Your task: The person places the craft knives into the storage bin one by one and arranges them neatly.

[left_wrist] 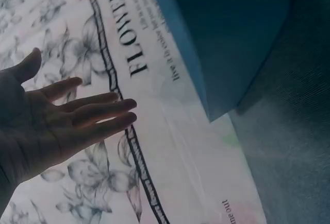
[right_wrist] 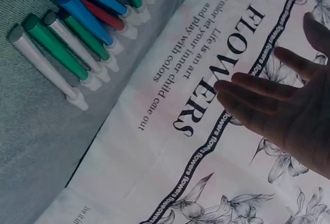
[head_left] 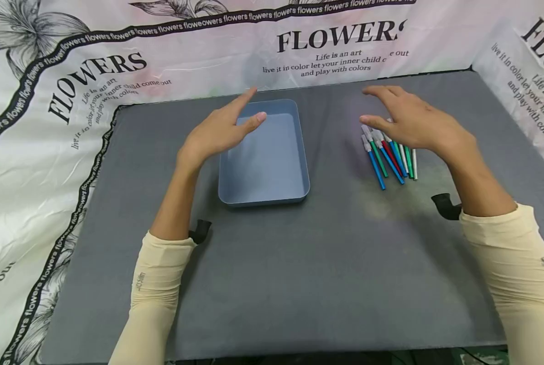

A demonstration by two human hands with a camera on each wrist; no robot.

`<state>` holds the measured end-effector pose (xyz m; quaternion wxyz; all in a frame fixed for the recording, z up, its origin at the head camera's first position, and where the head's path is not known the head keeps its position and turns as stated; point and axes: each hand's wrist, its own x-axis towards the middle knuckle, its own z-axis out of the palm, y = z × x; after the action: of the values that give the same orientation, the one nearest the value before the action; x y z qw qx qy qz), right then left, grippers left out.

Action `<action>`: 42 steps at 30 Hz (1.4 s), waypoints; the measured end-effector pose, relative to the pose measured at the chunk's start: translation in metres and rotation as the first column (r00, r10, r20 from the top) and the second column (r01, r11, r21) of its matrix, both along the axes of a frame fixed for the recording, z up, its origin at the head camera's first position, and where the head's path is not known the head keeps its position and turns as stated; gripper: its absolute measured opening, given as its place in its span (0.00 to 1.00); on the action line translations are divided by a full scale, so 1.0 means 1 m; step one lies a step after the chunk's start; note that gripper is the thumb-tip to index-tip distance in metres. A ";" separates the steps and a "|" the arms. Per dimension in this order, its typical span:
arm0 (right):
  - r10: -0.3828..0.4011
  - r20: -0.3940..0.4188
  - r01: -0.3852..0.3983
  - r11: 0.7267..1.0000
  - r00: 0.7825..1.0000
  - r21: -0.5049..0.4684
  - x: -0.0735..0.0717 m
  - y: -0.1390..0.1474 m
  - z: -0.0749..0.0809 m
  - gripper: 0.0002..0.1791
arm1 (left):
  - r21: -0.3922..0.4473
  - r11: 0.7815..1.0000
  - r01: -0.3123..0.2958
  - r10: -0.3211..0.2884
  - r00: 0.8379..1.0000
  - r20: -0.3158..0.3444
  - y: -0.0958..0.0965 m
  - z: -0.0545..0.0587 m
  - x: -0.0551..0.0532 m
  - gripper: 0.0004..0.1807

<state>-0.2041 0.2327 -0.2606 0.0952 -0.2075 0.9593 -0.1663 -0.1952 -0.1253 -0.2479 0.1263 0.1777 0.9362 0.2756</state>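
My left hand [head_left: 221, 129] hovers over the left side of a blue-grey rectangular tray [head_left: 264, 167], its fingers straight and holding nothing. In the left wrist view the same hand [left_wrist: 67, 116] shows spread fingers, with the tray [left_wrist: 227, 38] to its right. Above a group of slim markers [head_left: 390, 157] is my right hand [head_left: 413, 119], also with extended fingers and nothing in its grasp. The markers have blue, green, red and white barrels with pale tips, and lie side by side; the right hand hides part of their far ends. The right wrist view shows several markers [right_wrist: 67, 46] close up.
A grey tabletop [head_left: 322, 268] carries the tray and markers. White sheeting [head_left: 208, 61] printed with flowers and lettering borders its far, left and right sides. Black straps [head_left: 201, 231] show at both wrists, beside cream sleeves [head_left: 162, 274].
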 end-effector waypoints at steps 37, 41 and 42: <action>-0.110 0.167 0.095 0.991 0.980 0.094 -0.006 -0.003 -0.051 0.16 | -0.588 0.800 0.116 0.135 0.921 0.366 -0.042 -0.037 -0.044 0.72; -0.130 0.216 0.131 0.991 0.968 0.008 -0.005 -0.009 -0.039 0.15 | -0.598 0.796 0.089 0.169 0.917 0.361 -0.039 -0.037 -0.042 0.71; -0.132 0.233 0.139 0.990 0.963 -0.014 -0.004 -0.011 -0.037 0.15 | -0.598 0.797 0.079 0.176 0.918 0.356 -0.039 -0.038 -0.042 0.71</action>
<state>-0.2084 0.2219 -0.2975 0.1917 -0.1219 0.9510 -0.2099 -0.2372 -0.1647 -0.2854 0.3546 0.0445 0.9340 -0.0027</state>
